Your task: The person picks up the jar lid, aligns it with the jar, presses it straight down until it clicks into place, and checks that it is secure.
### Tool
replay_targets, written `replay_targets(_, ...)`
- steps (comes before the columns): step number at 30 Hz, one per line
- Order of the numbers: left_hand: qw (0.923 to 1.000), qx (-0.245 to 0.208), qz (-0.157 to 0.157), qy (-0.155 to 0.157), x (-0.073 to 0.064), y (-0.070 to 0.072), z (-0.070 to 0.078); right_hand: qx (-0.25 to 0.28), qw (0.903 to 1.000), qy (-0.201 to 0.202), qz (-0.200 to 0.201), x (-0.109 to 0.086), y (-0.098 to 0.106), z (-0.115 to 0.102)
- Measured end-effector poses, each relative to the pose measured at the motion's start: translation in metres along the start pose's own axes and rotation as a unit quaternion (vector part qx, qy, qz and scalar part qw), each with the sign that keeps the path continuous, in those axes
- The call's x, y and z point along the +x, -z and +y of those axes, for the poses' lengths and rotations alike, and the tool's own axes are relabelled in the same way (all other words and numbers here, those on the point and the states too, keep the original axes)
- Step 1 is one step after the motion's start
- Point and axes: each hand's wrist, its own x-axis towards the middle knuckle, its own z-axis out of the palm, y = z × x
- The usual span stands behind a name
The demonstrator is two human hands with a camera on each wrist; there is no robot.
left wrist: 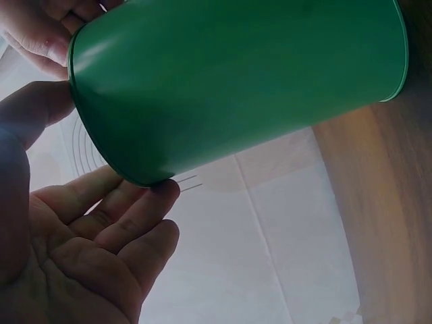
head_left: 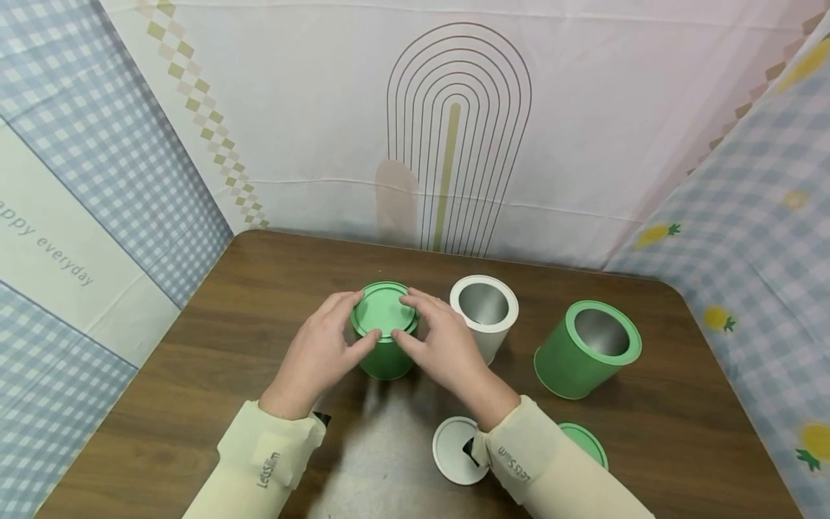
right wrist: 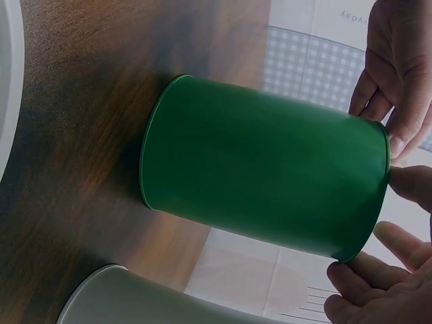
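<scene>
A green can (head_left: 387,364) stands upright on the table with a green lid (head_left: 382,310) on its top. My left hand (head_left: 318,349) holds the lid's rim from the left, thumb at the near edge and fingers at the far side. From the right, my right hand (head_left: 447,342) grips the same rim, its thumb close to the left thumb. In the left wrist view, the left hand's fingertips (left wrist: 165,192) touch the top edge of the can (left wrist: 236,74). The right wrist view shows both hands at that edge, with the can's base on the wood.
A white can (head_left: 491,340), lidless, stands just behind the right hand. Farther right is another lidless green can (head_left: 560,360). A white lid (head_left: 454,458) lies near the right wrist, and a second green lid (head_left: 586,441) is partly covered by the right forearm. Fabric hangs behind the table (head_left: 259,288).
</scene>
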Motion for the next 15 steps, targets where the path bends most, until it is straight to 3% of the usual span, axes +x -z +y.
replay_targets(15, 0.9997, 0.007, 0.015, -0.018, -0.0006, -0.0025, -0.0013, -0.026, 0.9991, -0.026, -0.023, 0.0026, 0.0037, -0.003)
